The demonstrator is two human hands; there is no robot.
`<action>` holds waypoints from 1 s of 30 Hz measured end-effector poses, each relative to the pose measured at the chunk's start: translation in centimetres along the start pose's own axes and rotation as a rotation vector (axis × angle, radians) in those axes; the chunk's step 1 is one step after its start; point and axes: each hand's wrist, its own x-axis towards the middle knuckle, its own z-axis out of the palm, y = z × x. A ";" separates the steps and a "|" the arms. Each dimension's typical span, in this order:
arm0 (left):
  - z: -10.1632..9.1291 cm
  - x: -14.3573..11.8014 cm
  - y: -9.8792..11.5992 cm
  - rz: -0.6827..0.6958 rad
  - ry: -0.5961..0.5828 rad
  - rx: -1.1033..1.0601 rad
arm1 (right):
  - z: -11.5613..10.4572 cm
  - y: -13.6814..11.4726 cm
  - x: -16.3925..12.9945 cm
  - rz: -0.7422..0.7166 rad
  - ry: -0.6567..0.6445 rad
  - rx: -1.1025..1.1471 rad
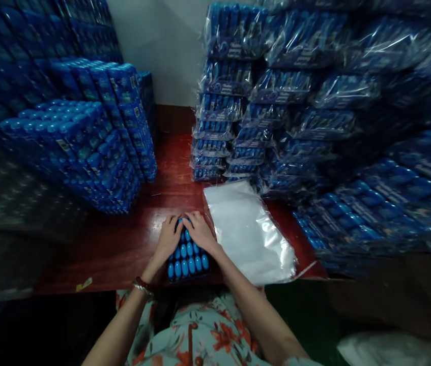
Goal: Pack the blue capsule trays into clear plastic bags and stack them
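A block of small blue bottles point(190, 250) with shiny rounded tops stands in close rows at the table's near edge. My left hand point(170, 234) rests on its far left part, fingers bent over the tops and side. On the far right part lies my right hand point(199, 231), its fingers curled toward the left ones so that the two hands nearly meet. Both hands hide the far rows of bottles. A beaded bracelet point(142, 285) circles my left wrist. Just right of my right hand is a pile of clear plastic bags point(249, 234).
Stacked blue packs point(74, 127) rise on the left of the reddish wooden table point(169, 162). Plastic-wrapped packs point(219, 112) are piled high at the back right. More blue packs point(368, 213) lie at the right. A yellow scrap point(84, 284) lies near the front edge.
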 end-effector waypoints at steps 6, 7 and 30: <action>0.0 -1.3 0.6 0.006 0.011 -0.038 | -4.8 2.2 -5.9 -0.039 0.306 -0.045; 0.0 -1.1 0.6 0.006 0.004 -0.041 | -6.4 3.4 -7.0 0.000 0.304 -0.168; -0.5 -3.2 9.1 0.309 -0.308 -0.222 | -13.1 13.1 -8.8 0.068 0.180 -0.378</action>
